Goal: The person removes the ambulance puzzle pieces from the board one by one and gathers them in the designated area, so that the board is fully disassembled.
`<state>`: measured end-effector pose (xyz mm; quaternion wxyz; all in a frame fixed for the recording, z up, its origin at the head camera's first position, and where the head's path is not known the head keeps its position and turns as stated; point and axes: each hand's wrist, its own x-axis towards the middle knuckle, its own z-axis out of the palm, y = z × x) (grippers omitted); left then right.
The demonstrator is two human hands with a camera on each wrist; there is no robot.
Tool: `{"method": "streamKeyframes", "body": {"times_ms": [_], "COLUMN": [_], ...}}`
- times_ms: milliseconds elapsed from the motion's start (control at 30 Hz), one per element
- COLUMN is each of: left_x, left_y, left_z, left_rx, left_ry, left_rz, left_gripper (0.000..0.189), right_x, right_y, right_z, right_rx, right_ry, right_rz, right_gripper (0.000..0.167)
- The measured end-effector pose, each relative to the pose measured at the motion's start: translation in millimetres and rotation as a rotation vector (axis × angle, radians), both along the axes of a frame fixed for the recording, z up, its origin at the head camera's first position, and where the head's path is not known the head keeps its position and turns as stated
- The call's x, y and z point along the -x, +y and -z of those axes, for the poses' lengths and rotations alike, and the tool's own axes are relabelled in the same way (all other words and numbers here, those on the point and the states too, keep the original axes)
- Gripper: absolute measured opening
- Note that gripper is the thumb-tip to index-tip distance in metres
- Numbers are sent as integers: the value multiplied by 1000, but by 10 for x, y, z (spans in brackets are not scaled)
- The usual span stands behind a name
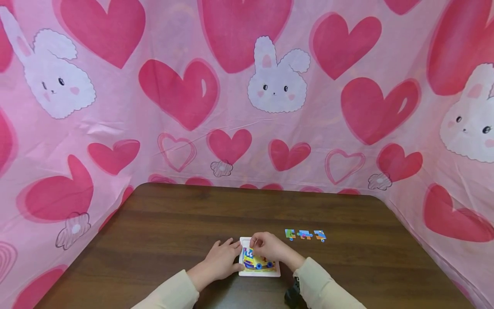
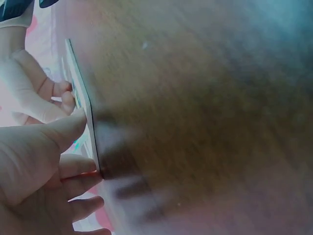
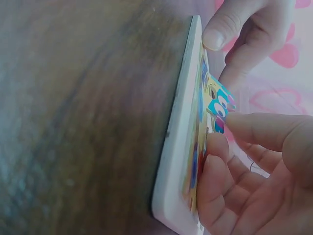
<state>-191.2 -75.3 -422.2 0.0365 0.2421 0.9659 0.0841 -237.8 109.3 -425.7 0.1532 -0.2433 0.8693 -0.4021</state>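
Observation:
A small white-framed jigsaw puzzle board lies on the table, with a yellow cartoon vehicle on blue wheels in its picture. My left hand rests along the board's left side, fingers spread and fairly straight, thumb at the near corner. From the right, my right hand reaches over the board. Its thumb and fingertips pinch a puzzle piece printed with cartoon eyes, which stands tilted up from the board in the right wrist view. That hand covers the board's upper right part in the head view.
Three loose puzzle pieces, a green-and-blue one, a middle one and a right one, lie in a row beyond the board to the right. The brown wooden table meets a pink heart-and-rabbit curtain behind and at both sides.

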Motion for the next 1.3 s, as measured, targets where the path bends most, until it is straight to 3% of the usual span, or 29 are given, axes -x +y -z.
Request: {"method": "streamKeyframes", "body": {"times_ms": [500,767,1300], "left_x": [-15,2,5], "left_y": [2,7,-4], "left_z": [-31,2,39], "left_rx": [0,6,3], "left_ry": [23,26,27], "left_rz": [5,6,12], "left_gripper": [56,57,57], "right_x": [33,62,179], "right_y": [91,263,804], "right_z": [5,-136,-262], "right_rx": [101,155,96], "right_ry": [-63,-84,28], "right_rz": [30,92,211], "right_gripper": [7,10,12]}}
